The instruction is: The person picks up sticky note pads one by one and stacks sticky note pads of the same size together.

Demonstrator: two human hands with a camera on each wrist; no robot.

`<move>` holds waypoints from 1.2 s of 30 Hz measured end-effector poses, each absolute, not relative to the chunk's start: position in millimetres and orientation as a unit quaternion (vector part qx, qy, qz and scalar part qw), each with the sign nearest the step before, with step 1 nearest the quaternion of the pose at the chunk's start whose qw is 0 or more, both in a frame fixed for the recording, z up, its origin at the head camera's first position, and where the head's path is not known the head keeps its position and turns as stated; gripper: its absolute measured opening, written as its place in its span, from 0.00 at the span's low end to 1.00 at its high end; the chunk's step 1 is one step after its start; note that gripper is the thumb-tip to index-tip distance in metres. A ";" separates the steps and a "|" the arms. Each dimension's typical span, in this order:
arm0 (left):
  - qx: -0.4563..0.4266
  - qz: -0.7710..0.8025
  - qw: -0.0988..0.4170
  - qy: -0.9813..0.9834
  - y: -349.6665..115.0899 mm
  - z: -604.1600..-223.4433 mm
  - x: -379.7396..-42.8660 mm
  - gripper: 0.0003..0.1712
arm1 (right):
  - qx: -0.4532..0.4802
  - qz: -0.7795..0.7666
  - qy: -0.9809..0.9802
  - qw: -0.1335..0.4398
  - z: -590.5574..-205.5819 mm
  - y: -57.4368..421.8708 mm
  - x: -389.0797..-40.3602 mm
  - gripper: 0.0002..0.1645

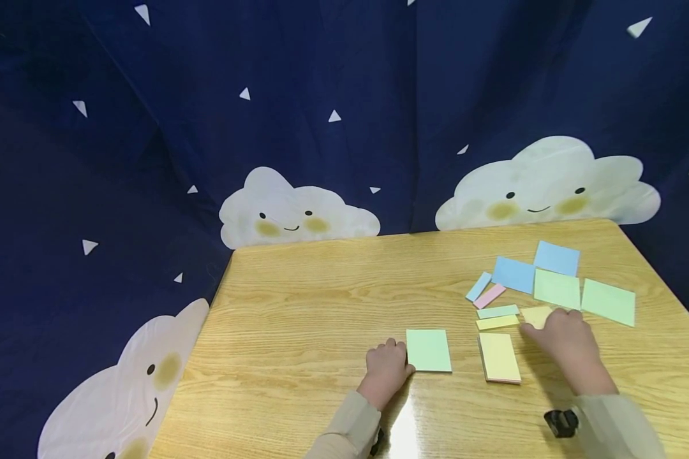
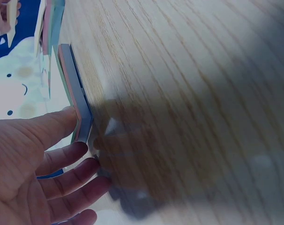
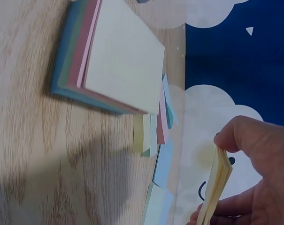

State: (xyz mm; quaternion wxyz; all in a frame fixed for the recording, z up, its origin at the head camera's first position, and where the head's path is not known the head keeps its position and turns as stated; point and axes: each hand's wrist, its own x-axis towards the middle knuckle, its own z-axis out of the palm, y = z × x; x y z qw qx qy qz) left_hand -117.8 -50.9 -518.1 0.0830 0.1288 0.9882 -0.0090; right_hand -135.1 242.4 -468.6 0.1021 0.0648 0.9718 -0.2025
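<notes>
Head view. Left hand [image 1: 386,370] at 8 o'clock of green-topped pad [image 1: 429,350], thumb and bent forefinger clamped on its near corner; pad lies on table [image 1: 298,306]. Right hand [image 1: 567,341], well apart from left, pinches yellow pad [image 1: 534,316] between thumb and fingers, clear of table in right wrist view. Cream-topped stack [image 1: 499,358] at 3 o'clock of green-topped pad, near right hand. Yellow strip [image 1: 497,322] and green strip [image 1: 497,312] at stack's 12 o'clock; pink strip [image 1: 490,296] beyond.

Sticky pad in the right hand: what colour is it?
Pale yellow; the right wrist view shows the pad best.
</notes>
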 end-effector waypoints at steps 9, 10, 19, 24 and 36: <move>0.128 -0.012 0.092 0.988 -50.7 -517.0 -116.9 0.16 | 0.045 -0.205 0.974 0.089 -465.7 228.6 -128.8 0.35; 0.128 -0.012 0.091 0.988 -50.7 -516.9 -116.9 0.16 | 0.044 -0.205 0.974 0.089 -465.5 227.0 -128.1 0.34; 0.133 -0.012 0.087 0.987 -49.8 -515.9 -115.5 0.15 | 0.046 -0.213 0.972 0.089 -471.0 213.9 -123.1 0.34; 0.136 -0.008 0.080 0.987 -50.1 -515.9 -114.5 0.15 | 0.050 -0.218 0.970 0.089 -473.7 207.4 -122.4 0.35; 0.140 -0.004 0.079 0.987 -50.7 -512.4 -114.3 0.15 | 0.048 -0.223 0.970 0.078 -478.8 193.9 -121.6 0.33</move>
